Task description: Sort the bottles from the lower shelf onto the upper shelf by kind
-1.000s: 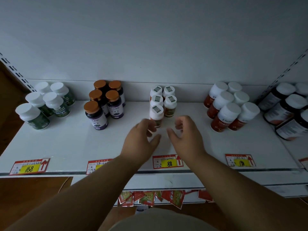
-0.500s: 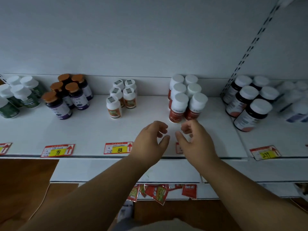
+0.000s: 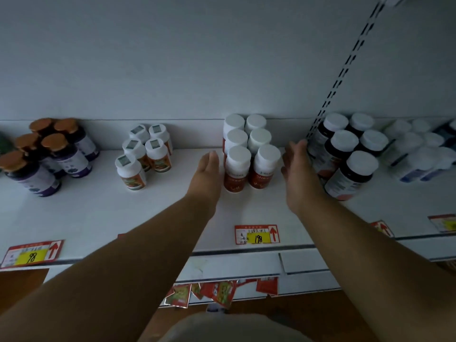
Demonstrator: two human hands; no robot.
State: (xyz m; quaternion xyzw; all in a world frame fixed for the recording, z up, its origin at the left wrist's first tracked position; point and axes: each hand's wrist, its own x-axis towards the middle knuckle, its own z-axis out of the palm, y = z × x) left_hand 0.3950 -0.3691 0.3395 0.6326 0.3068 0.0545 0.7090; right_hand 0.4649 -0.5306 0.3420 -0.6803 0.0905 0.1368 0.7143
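Observation:
Several red bottles with white caps (image 3: 238, 166) stand in two rows on the upper shelf (image 3: 148, 218). My left hand (image 3: 206, 172) is flat with straight fingers just left of that group, close to the front left bottle. My right hand (image 3: 297, 169) is open on the group's right, a gap away from the front right bottle (image 3: 264, 166). Neither hand holds anything. Other sorted groups stand along the shelf: purple bottles with copper caps (image 3: 49, 154), small orange-label bottles (image 3: 145, 154) and dark bottles with white caps (image 3: 345, 154).
Pale blue-label bottles (image 3: 419, 154) stand at the far right behind a slotted upright (image 3: 345, 67). Price tags (image 3: 256, 234) line the shelf's front edge. Red packets (image 3: 209, 292) hang below the shelf. The white back wall rises behind the bottles.
The view has swung right. Both hands have gone forward and spread apart, from loosely curled near the shelf's front edge to flat on either side of the red bottles.

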